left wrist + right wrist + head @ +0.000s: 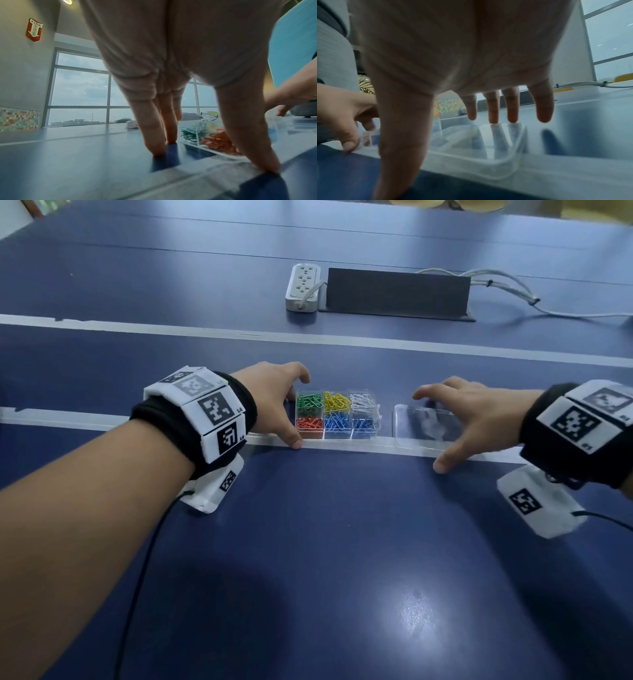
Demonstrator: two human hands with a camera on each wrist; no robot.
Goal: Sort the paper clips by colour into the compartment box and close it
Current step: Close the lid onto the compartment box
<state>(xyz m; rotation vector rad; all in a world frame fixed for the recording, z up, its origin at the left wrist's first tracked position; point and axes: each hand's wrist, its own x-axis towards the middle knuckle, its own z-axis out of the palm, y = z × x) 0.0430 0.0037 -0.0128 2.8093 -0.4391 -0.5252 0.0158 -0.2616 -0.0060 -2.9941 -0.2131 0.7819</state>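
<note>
The clear compartment box (337, 416) stands open on the blue table (308, 559). Green (309, 402), yellow (336, 401) and white clips (362, 402) fill its far row. Red (309, 424) and blue clips (337, 422) lie in the near row. Its clear lid (424, 426) lies flat just to the right. My left hand (291, 412) brackets the box's left end, fingertips (157, 151) and thumb on the table beside the box (193, 136). My right hand (435, 429) spreads over the lid (488, 155), fingers straight, two fingertips (494, 120) at its far rim, thumb on the table.
A white power strip (303, 287), a black upright panel (397, 292) and white cables (507, 285) lie farther back. A white line (359, 447) runs under the box's near edge. Each wrist trails a thin black cable (144, 570).
</note>
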